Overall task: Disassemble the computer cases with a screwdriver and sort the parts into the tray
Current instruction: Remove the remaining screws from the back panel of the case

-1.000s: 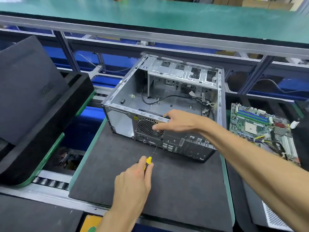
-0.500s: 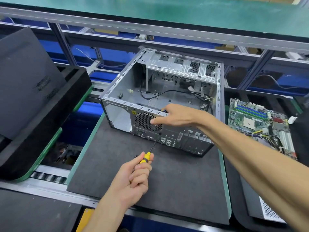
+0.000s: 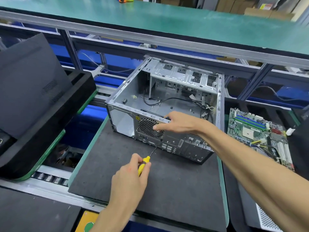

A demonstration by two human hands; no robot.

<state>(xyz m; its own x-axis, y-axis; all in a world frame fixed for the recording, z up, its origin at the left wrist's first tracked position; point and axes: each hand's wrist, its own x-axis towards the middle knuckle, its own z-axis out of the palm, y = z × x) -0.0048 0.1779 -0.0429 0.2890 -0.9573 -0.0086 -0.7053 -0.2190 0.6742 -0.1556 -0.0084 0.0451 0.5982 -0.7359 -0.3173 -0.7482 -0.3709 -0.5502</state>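
An open grey sheet-steel computer case [image 3: 167,108] lies on its side on a dark foam-topped desk pad [image 3: 167,190], towards the pad's far edge, its perforated rear panel facing the person. The left hand [image 3: 132,178] wraps its grip around the yellow-and-black handle of a slim screwdriver [image 3: 147,160], whose shaft angles up so that the tip meets the rear panel just below the round fan grille [image 3: 147,128]. The right hand [image 3: 175,123] hooks over the case's upper rear rim, thumb on the outside by the grille and fingers curled inside. The case looks stiff yet light for its bulk, now that its inside is mostly stripped (a few loose black cables remain), so it would likely slide on the pad under the screwdriver's push unless steadied; the folded rim is probably the soundest place to hold, though its stamped edges may be sharp. A green circuit board [image 3: 257,136] lies apart on the black tray [image 3: 234,104] beyond the pad's right edge; a black foam-lined tray [image 3: 50,114] sits tilted off the left edge.
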